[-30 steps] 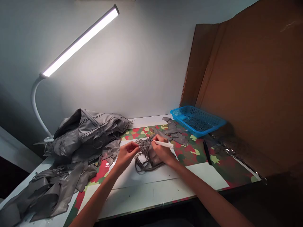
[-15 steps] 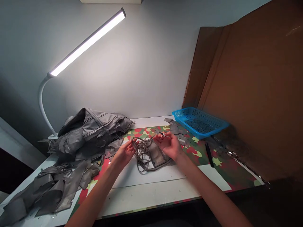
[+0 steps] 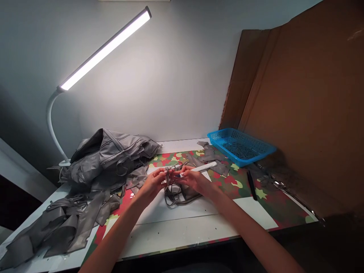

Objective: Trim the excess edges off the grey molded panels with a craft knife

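Note:
My left hand is closed on a thin grey strip, pinched between thumb and fingers over the middle of the table. Close against it, my right hand grips a slim tool with a white handle, which sticks out to the right above the thumb. The tool's working end lies among the fingers at the strip and cannot be made out. Below both hands a tangle of narrow grey strips and a flat grey piece rest on white paper.
A crumpled grey bag-like item and cut grey scraps cover the left side. Behind right stands a blue basket, with a black pointed tool before it. A lamp leans overhead; cardboard walls the right.
My hands have come together over the tangle. The right hand has turned and moved left, so the white handle now shows. The strip is held up between the hands.

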`<state>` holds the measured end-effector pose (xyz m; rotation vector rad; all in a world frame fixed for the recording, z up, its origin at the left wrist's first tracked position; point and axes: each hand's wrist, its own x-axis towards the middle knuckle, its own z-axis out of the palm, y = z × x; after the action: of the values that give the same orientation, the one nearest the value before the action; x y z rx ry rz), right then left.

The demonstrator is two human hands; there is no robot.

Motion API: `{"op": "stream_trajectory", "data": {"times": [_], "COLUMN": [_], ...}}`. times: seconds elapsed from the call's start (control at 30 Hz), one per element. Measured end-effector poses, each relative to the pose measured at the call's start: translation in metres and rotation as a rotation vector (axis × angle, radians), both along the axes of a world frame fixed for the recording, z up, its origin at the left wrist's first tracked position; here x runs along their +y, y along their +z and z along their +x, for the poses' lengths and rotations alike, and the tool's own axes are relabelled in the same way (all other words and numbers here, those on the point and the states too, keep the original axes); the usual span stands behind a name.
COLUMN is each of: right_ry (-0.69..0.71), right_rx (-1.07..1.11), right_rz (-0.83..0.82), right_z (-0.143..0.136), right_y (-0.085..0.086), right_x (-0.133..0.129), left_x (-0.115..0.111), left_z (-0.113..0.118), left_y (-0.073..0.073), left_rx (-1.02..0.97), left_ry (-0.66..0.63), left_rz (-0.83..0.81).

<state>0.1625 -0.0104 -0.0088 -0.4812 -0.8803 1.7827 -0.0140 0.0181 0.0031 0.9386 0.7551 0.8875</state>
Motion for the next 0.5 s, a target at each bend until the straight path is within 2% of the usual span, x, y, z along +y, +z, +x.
{"op": "stream_trajectory", "data": {"times": [0.1,0.2,0.5], "right_ry": [0.022,0.020,-0.103], "right_rx": [-0.007,0.025,0.201], "right_rz": [0.009,0.004,-0.072], "right_z": [-0.0012,-0.0010,0.0051], "right_y": [-0.0034,-0.0052,-0.0026], "right_x": [0.0000,0.0013,0.0053], "left_x": [-0.0013,0.0003,0.0082], "left_z": [0.0007,-0.0001,0.0007], "left_y": [-0.0013,-0.0025,-0.0085], "left_rx": [0.011,0.022,0.101], "left_ry": [-0.019,0.018,0.152], "left_rz": [0.006,0.005,-0.014]}}
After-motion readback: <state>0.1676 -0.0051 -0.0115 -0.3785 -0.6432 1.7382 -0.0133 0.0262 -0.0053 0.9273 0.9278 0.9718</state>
